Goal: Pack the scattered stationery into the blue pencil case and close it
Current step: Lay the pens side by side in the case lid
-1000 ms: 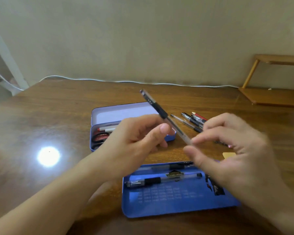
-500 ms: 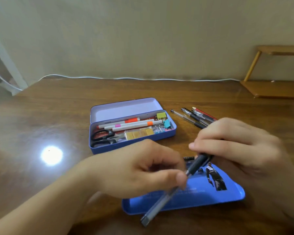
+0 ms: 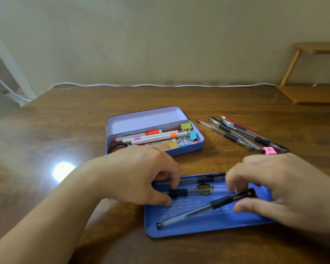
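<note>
Blue metal pencil case (image 3: 208, 228) lies open on the brown wooden table (image 3: 65, 130); left hand (image 3: 139, 176) pinches a clear black-grip pen (image 3: 196, 191), right hand (image 3: 280, 189) grips a slanted black-capped pen (image 3: 191, 213) inside.

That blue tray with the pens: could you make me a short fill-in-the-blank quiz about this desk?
1. The blue tray holds ___ pens.
2. The lilac tin has its lid ___.
3. The pink eraser shows the letter ___.
4. The loose pens lie to the ___ of the tin.

Answers: three; open; A; right
</note>
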Demonstrator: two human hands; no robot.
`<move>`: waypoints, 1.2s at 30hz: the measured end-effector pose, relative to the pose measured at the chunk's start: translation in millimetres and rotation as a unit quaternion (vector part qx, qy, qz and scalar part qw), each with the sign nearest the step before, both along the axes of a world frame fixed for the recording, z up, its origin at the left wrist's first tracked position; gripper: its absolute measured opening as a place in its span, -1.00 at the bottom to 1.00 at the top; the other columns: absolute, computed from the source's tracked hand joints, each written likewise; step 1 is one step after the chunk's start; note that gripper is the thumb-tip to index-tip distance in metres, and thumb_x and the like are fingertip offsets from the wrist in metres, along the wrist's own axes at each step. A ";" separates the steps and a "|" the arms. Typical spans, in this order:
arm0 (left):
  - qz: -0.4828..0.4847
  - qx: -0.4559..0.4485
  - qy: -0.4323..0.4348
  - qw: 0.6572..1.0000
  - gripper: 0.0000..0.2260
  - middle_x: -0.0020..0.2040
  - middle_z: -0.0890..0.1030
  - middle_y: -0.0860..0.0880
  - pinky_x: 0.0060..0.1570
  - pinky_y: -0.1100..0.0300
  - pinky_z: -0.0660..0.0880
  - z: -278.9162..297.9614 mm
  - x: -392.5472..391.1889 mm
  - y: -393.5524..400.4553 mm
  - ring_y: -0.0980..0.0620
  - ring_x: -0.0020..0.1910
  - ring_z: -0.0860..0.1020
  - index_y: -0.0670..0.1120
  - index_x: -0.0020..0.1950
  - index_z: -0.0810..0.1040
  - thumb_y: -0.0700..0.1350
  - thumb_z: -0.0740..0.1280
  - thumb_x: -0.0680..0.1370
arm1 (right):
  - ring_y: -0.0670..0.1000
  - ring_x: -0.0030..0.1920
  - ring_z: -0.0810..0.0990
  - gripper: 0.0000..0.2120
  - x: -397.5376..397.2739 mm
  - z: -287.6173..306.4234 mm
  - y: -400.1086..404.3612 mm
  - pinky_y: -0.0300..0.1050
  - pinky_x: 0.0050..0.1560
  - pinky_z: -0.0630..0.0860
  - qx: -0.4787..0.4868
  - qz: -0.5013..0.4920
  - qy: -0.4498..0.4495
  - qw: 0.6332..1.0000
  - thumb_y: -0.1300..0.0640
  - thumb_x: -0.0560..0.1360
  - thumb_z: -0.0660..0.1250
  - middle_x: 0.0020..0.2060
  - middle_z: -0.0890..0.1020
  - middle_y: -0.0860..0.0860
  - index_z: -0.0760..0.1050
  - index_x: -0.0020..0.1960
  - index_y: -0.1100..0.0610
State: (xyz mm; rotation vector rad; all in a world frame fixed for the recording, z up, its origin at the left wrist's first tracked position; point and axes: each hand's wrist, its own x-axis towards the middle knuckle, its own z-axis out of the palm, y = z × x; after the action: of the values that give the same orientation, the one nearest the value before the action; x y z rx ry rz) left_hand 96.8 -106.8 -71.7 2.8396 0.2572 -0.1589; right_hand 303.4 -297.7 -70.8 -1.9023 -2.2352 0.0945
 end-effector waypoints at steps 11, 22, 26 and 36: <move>0.000 -0.002 -0.058 0.998 -0.94 -0.24 0.54 0.11 -0.27 0.24 0.47 -3.7 0.9 3.3 0.11 -0.22 0.50 0.12 -0.11 0.49 0.01 0.36 0.48 | -0.23 -0.21 0.48 -0.68 -5.1 -19.5 18.1 -0.14 -0.31 0.52 0.035 -0.102 0.034 0.994 -0.41 0.32 0.19 -0.33 0.50 -0.29 0.48 -0.13 -0.23; -0.040 -0.005 -0.085 0.996 -0.88 -0.10 0.50 0.19 -0.10 0.28 0.45 -8.6 9.2 -3.9 0.22 -0.07 0.45 0.14 -0.04 0.50 0.07 0.39 0.47 | -0.16 -0.09 0.49 -0.69 28.4 -17.6 30.9 -0.09 -0.13 0.49 0.106 -0.237 0.078 0.963 -0.33 0.36 0.26 -0.21 0.58 -0.22 0.60 -0.08 -0.16; -0.041 -0.009 -0.086 0.995 -0.88 -0.12 0.49 0.19 -0.11 0.28 0.45 -7.7 9.8 -5.3 0.21 -0.09 0.45 0.14 -0.05 0.50 0.04 0.40 0.47 | -0.07 0.00 0.43 -0.77 54.7 -23.8 39.3 -0.10 -0.20 0.42 0.086 -0.363 -0.015 0.928 -0.17 0.44 0.39 -0.06 0.57 -0.14 0.63 0.06 -0.15; -0.049 -0.031 -0.090 0.994 -0.91 -0.18 0.46 0.22 -0.17 0.30 0.45 -6.1 8.7 -4.0 0.14 -0.13 0.49 0.14 -0.06 0.55 -0.02 0.41 0.48 | -0.11 -0.24 0.52 -0.98 53.1 -11.9 26.2 -0.28 -0.37 0.36 0.244 -0.314 0.079 0.914 0.03 0.51 0.36 -0.26 0.58 -0.17 0.57 -0.10 -0.07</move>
State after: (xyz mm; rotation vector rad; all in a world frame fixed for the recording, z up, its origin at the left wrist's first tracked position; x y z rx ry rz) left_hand 105.5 -110.8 -77.7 2.7822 0.0726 0.0684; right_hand 356.5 -271.5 -82.7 -2.1002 -1.2856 -0.3592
